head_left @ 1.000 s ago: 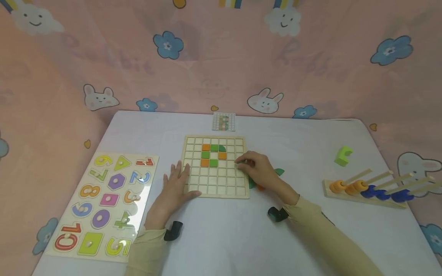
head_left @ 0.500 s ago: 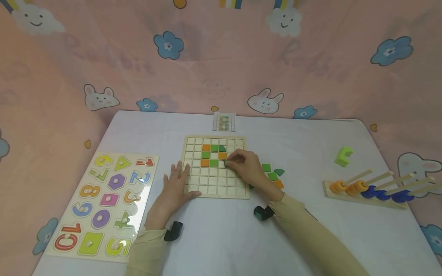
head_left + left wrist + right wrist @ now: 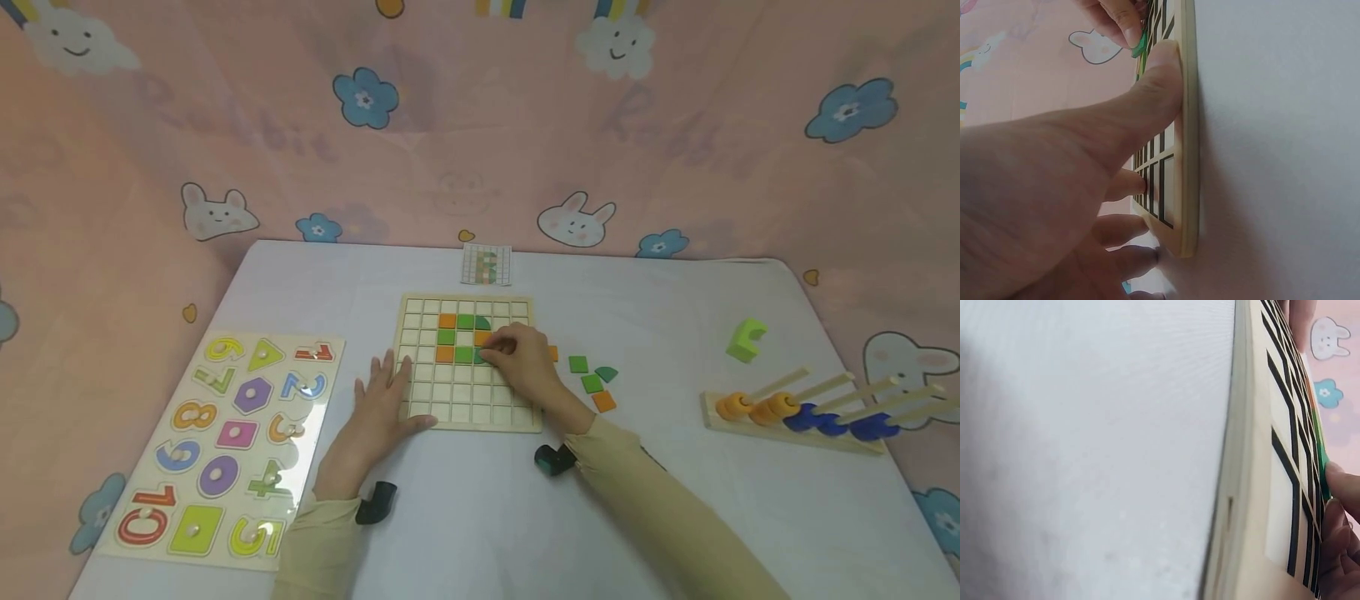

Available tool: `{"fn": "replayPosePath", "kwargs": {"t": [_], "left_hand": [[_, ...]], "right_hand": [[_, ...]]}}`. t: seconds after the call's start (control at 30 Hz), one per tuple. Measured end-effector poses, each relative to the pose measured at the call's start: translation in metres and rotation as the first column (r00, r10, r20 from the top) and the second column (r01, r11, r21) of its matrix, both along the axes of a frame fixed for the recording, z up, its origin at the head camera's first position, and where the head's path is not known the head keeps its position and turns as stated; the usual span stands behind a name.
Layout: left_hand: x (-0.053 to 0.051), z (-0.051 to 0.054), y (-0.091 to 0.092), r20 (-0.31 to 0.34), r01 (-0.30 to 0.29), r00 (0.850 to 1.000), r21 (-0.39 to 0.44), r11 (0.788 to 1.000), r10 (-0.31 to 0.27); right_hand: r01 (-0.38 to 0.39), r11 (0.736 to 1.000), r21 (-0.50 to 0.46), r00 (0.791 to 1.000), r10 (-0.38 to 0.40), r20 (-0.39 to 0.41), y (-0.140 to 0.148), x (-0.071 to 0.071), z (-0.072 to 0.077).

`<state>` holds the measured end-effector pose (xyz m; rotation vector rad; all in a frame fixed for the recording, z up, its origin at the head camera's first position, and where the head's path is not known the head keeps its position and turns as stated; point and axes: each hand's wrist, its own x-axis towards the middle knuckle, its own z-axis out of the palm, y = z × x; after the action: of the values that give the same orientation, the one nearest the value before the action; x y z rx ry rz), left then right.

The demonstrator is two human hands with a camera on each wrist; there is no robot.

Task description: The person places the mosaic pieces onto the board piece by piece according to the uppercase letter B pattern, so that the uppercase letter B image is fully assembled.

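Note:
A wooden grid board (image 3: 450, 412) lies on the white table. Orange and green square tiles (image 3: 464, 355) sit in its upper cells, along with a dark green quarter-round tile (image 3: 482, 322). My left hand (image 3: 377, 418) rests on the board's left and lower-left edge, fingers spread and thumb on the frame. With thumb and fingertips, my right hand (image 3: 525, 360) pinches another dark green quarter-round tile (image 3: 1139, 47) at the cell below the right orange square. The fingers partly cover that tile. In the right wrist view, its green edge shows against the grid beside the thumb.
Several loose tiles (image 3: 578, 364) lie right of the board. A small pattern card (image 3: 487, 265) is behind it. At left is a number-and-shape puzzle board (image 3: 217, 450); at right, a peg stand with rings (image 3: 795, 421) and a light green block (image 3: 746, 339).
My right hand has moved left over the board, carrying the quarter-round tile from the right side to the cell beside the lower green square. The left hand has stayed in place.

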<state>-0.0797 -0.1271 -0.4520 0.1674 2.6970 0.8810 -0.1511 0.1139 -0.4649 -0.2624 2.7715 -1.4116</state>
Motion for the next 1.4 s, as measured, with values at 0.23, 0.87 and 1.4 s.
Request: {"fn": "replayPosePath", "kwargs": {"t": [0.23, 0.87, 1.4], "left_hand": [[0.001, 0.001, 0.000, -0.002, 0.000, 1.000, 0.002, 1.000, 0.000], [0.000, -0.001, 0.000, -0.004, -0.003, 1.000, -0.011, 1.000, 0.003], [-0.002, -0.002, 0.001, 0.014, -0.007, 1.000, -0.019, 1.000, 0.008]], "right_hand": [[-0.007, 1.000, 0.001, 1.000, 0.007, 0.012, -0.005, -0.001, 0.001], [-0.006, 0.997, -0.080, 0.999, 0.009, 0.037, 0.019, 0.000, -0.002], [-0.080, 0.980, 0.182, 0.990, 0.057, 0.127, 0.101, 0.002, 0.009]]}}
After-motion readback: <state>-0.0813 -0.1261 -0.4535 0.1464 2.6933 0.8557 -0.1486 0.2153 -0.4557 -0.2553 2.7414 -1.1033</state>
